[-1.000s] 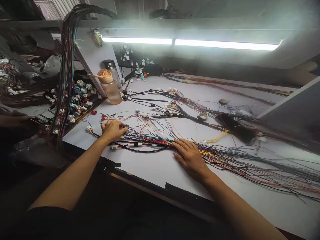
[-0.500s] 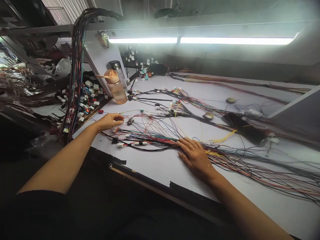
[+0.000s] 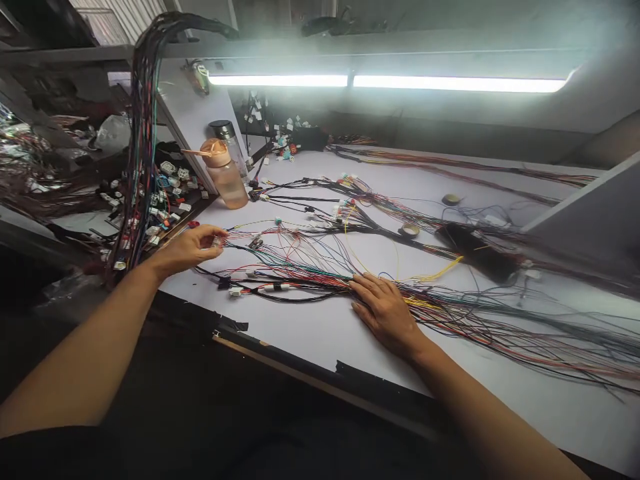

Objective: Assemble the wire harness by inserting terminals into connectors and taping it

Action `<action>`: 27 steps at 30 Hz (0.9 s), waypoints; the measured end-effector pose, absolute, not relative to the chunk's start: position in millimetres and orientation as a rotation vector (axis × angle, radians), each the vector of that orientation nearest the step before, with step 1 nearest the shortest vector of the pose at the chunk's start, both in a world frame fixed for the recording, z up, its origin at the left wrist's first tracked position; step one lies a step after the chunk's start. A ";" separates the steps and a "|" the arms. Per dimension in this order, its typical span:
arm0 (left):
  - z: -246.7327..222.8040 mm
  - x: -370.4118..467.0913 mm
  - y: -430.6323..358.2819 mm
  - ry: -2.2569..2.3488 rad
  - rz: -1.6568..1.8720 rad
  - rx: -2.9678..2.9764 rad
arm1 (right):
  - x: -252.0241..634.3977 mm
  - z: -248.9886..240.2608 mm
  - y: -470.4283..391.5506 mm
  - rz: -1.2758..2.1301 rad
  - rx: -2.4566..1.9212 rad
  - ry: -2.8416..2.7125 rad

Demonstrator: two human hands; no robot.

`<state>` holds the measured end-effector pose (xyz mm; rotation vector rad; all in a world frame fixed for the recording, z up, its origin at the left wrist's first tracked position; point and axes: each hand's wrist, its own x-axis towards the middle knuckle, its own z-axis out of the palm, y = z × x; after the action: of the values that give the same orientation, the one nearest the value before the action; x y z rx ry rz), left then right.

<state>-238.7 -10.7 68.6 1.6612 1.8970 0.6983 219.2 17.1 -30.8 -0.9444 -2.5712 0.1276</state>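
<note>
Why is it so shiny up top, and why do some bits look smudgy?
In the head view, the long white tube lights glare, with a pale haze around them; the thin multicoloured wires look smeared towards the right edge, perhaps from the lens; and below the flat white tabletop it is too dark to see much.

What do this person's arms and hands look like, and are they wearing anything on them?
The left hand and right hand are gloveless. A dark, plain-looking sleeve shows on the left upper arm; the right sleeve is out of view.
</note>
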 end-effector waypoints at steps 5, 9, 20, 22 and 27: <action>91.4 -227.1 -13.1 1.641 1.300 1.339 | 218.0 -29.6 15.9 0.143 -0.974 -2.560; 107.8 -201.0 -11.9 1.395 1.646 1.223 | 217.4 -18.2 14.2 0.150 -0.982 -2.497; 126.6 -165.0 -24.3 1.264 1.938 1.224 | 173.0 23.3 43.1 0.144 -1.053 -2.574; 120.1 -170.3 -27.8 1.253 1.969 1.146 | 189.1 23.0 49.0 0.168 -1.043 -2.561; 76.3 -175.2 -38.6 1.275 1.995 0.814 | 255.3 15.2 53.4 0.204 -0.944 -2.474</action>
<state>-175.2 -38.6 76.3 0.8145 1.2746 1.9953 255.3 53.4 15.2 -0.9440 -2.4743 0.2039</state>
